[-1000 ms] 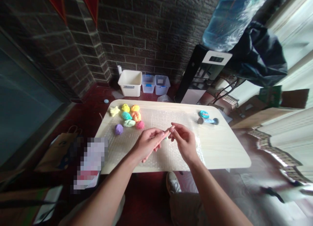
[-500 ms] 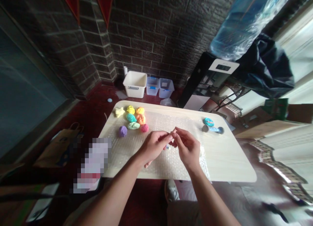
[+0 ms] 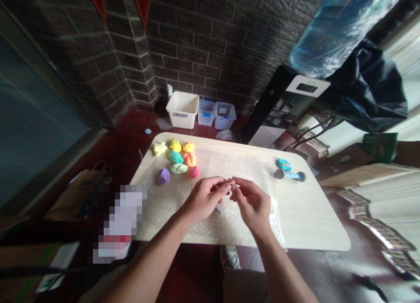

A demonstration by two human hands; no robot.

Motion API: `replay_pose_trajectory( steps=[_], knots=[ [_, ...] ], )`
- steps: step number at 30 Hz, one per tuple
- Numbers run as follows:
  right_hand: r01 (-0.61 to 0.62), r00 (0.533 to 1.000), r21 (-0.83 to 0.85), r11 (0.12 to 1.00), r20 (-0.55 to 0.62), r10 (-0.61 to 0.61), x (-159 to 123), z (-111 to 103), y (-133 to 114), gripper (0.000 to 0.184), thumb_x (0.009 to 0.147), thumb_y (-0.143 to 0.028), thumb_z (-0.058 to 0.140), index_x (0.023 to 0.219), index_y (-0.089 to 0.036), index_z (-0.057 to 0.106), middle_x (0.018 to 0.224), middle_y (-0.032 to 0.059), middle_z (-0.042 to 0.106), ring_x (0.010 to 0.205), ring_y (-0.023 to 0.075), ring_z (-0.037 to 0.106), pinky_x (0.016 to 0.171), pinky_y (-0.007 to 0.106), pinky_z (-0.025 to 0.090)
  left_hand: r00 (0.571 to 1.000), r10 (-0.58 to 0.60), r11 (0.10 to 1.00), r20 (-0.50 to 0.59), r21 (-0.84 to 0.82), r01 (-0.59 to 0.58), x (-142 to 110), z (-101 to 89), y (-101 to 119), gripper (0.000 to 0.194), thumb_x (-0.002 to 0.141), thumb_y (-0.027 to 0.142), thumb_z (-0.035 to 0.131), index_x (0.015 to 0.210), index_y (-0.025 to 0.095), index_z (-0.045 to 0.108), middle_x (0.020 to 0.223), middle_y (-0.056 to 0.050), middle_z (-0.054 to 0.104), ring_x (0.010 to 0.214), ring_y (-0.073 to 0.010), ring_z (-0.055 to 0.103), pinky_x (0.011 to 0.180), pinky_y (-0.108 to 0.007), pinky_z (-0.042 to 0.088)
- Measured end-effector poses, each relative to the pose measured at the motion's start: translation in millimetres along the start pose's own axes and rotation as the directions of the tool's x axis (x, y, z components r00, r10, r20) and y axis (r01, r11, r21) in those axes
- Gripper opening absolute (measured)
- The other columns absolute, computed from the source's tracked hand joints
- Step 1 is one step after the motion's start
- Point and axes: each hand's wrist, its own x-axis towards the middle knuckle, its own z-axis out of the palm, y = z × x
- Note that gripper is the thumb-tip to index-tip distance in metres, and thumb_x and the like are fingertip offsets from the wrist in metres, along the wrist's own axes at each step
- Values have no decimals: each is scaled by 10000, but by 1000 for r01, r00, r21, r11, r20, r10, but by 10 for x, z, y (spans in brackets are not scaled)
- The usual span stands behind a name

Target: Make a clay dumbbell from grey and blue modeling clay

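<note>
My left hand [image 3: 204,199] and my right hand [image 3: 252,203] meet over the bubble wrap sheet [image 3: 210,180] on the light wooden table [image 3: 305,215]. Both pinch a tiny pale piece [image 3: 231,181] between their fingertips, too small to name. A small bluish bit [image 3: 218,210] shows under my left hand. Several coloured clay lumps lie at the far left, among them a purple ball [image 3: 163,175], a pink ball [image 3: 194,172] and a yellow star [image 3: 159,148].
A blue clay disc [image 3: 283,164] and a blue roller with grey ends [image 3: 290,175] lie at the table's far right. On the floor behind stand a white bin [image 3: 182,109] and two clear boxes [image 3: 215,115]. A water dispenser [image 3: 288,106] stands at the right, a paper bag [image 3: 78,193] at the left.
The view has shifted a little. My hands have drawn closer together and lower over the bubble wrap, still pinching the small piece.
</note>
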Motion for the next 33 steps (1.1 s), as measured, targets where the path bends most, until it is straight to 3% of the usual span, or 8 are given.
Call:
replay_pose_trajectory(
  steps=[4, 8, 11, 14, 23, 28, 33],
  knots=[
    [-34, 999, 153, 988, -5, 35, 13, 22, -13, 173, 949, -381, 801, 1064, -267, 862, 991, 79, 798, 654, 166, 672, 587, 322, 572, 1000, 17, 999, -22, 49, -15, 13, -10, -24, 325, 1011, 483, 651, 898, 189, 734, 713, 11, 598, 582, -126, 505, 531, -230, 373],
    [-210, 975, 389, 897, 19, 220, 80, 17, 37, 179, 881, -406, 864, 853, -230, 845, 689, 10, 688, 573, 133, 559, 541, 276, 504, 997, 66, 985, 31, 156, -70, 28, -18, -12, 338, 1032, 467, 622, 897, 187, 755, 729, -2, 610, 650, -153, 533, 577, -251, 363],
    [-331, 943, 466, 820, 126, 309, 113, -15, 56, 246, 842, -450, 886, 913, -221, 833, 582, -40, 612, 472, 97, 500, 446, 225, 445, 993, 109, 958, 40, 262, -116, 14, -33, 33, 308, 1047, 432, 611, 914, 194, 756, 792, -22, 667, 731, -178, 587, 638, -266, 397],
    [-458, 889, 511, 728, 269, 370, 115, -47, 36, 312, 798, -473, 912, 932, -202, 836, 591, -28, 649, 416, 94, 533, 372, 201, 434, 985, 157, 933, 72, 316, -172, -13, -44, 91, 275, 1055, 392, 606, 935, 201, 763, 891, -57, 726, 829, -207, 649, 707, -277, 442],
    [-568, 823, 599, 565, 421, 381, 90, -60, 49, 292, 771, -419, 958, 924, -211, 822, 667, -17, 755, 429, 105, 666, 369, 160, 525, 970, 221, 913, 98, 330, -241, -29, -40, 154, 275, 1054, 332, 612, 862, 203, 761, 878, -64, 711, 852, -216, 665, 757, -282, 457],
    [-595, 804, 625, 505, 467, 369, 67, -62, 47, 414, 746, -471, 969, 1042, -224, 820, 674, -24, 776, 420, 114, 670, 361, 171, 541, 971, 201, 913, 130, 334, -234, 0, -58, 162, 240, 1049, 315, 626, 896, 205, 775, 892, -61, 728, 867, -216, 675, 795, -289, 471],
    [-618, 786, 632, 467, 502, 361, 56, -67, 17, 315, 740, -387, 987, 931, -209, 811, 602, -36, 766, 389, 98, 657, 363, 142, 530, 963, 195, 907, 187, 338, -249, -31, -51, 185, 283, 1065, 303, 602, 866, 211, 782, 874, -60, 722, 850, -216, 664, 796, -297, 466]
  ],
)
